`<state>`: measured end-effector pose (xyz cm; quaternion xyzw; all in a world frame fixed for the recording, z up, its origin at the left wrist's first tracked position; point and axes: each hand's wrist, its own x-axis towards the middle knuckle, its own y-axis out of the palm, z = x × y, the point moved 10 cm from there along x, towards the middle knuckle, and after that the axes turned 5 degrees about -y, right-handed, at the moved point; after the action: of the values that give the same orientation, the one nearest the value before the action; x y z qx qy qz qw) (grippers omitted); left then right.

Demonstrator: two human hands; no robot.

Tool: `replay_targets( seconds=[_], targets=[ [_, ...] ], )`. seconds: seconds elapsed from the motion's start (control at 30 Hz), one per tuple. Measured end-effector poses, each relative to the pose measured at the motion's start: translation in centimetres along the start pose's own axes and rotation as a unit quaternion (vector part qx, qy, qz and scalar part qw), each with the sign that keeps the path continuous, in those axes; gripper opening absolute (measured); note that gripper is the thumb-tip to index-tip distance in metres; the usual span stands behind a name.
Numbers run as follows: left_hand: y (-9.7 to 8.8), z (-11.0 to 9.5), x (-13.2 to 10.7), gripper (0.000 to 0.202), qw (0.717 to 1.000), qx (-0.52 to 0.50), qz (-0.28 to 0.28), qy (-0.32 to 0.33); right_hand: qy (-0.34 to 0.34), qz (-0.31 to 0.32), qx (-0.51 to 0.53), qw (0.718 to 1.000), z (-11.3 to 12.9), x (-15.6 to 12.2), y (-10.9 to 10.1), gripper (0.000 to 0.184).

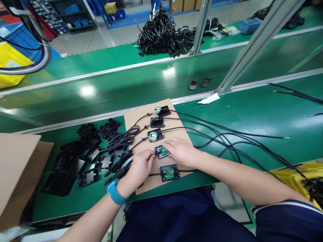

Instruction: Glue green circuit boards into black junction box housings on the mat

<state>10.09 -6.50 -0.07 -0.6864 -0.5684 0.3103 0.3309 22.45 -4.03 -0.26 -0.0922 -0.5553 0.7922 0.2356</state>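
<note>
Green surface (252, 114) carries a cardboard sheet (137, 117). Left hand (137, 169) and right hand (180, 151) hold a wired black box (162, 152), fingers clamped on its ends; its board print is unreadable.

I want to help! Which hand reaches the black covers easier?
Probably the left hand: the flat black plastic covers lie on its side; the right hand sits beyond the green-boarded small black box.
</note>
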Motion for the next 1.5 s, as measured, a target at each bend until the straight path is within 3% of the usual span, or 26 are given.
replay_targets(
  seconds=[0.1,0.37,0.63,0.87,1.2,1.5],
  targets=[
    [0.6,-0.1,-0.2,0.020,0.999,0.031,-0.008,0.017,-0.022,-0.002,-0.047,0.999,0.4,-0.2,0.2,0.044],
    [1.4,-1.1,-0.7,0.027,0.975,0.219,0.001,0.038,-0.028,0.044,-0.083,0.995,0.5,-0.1,0.8,0.043],
    [1.5,-1.6,-1.4,0.030,0.980,0.183,-0.035,0.076,-0.032,0.033,-0.095,0.994,1.0,-0.1,0.2,0.043],
    [1.6,-1.1,-0.9,0.027,0.965,0.262,-0.010,0.028,-0.031,0.049,-0.098,0.994,1.1,0.0,0.5,0.044],
    [3.5,-1.3,-1.0,0.032,0.930,0.353,0.053,0.094,-0.033,0.091,-0.133,0.986,1.8,0.3,0.9,0.046],
    [4.2,-2.4,-0.9,0.030,0.899,0.406,0.119,0.114,-0.010,0.134,-0.104,0.985,1.3,1.1,1.3,0.041]
  ],
)
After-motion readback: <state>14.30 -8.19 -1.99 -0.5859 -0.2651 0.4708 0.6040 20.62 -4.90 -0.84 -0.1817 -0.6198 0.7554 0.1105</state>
